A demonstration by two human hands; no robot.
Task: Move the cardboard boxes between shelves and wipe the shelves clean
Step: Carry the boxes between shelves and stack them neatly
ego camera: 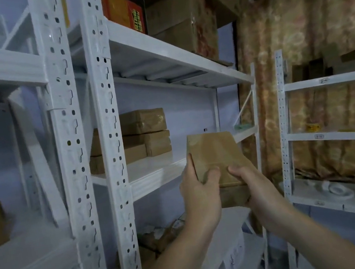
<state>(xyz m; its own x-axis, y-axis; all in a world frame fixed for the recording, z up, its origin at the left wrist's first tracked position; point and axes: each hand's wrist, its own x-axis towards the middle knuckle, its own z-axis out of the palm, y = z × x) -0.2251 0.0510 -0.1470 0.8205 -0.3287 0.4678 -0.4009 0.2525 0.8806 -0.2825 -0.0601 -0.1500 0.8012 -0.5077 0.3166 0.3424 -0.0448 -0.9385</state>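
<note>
Two bare hands hold a flat brown cardboard box (217,158) just right of the frame's centre, in front of the edge of a white metal shelf (155,173). The box is plain tan, wrapped in glossy clear tape that catches the light, with faint creases on its broad face. That broad face is turned toward the camera and tilted back, and its long axis runs from the hands at lower right up toward the upper left, its far end pointing at the shelf. The left hand (199,191) grasps the box's left edge, thumb lying across the face and forefinger stretched up along the side. The right hand (254,183) clasps the lower right corner, thumb on top and fingers curled underneath. On the same shelf, left of centre, sits a stack of similar taped boxes (146,135). Larger cartons (180,16) fill the shelf above, at the top of the frame. A patterned curtain (309,30) hangs at the right.
</note>
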